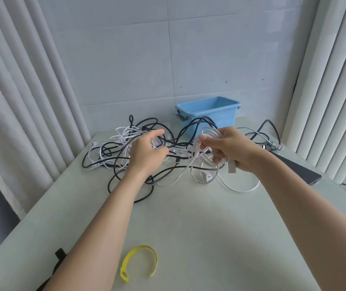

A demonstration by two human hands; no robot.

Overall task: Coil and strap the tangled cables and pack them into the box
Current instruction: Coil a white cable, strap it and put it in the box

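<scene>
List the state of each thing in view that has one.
Blue box, uncovered, looks empty.
White coil, partly wound, tail trailing onto the table.
Cable tangle, loose, unstrapped.
Yellow strap, unfastened, lying loose.
Right grip, holds the white coil.
Left grip, fingers relaxed, over the tangle.

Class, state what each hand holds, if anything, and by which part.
The right hand grips a white cable by its gathered loops, the rest trailing onto the table. The left hand hovers open over the tangle, apparently holding nothing.
</scene>
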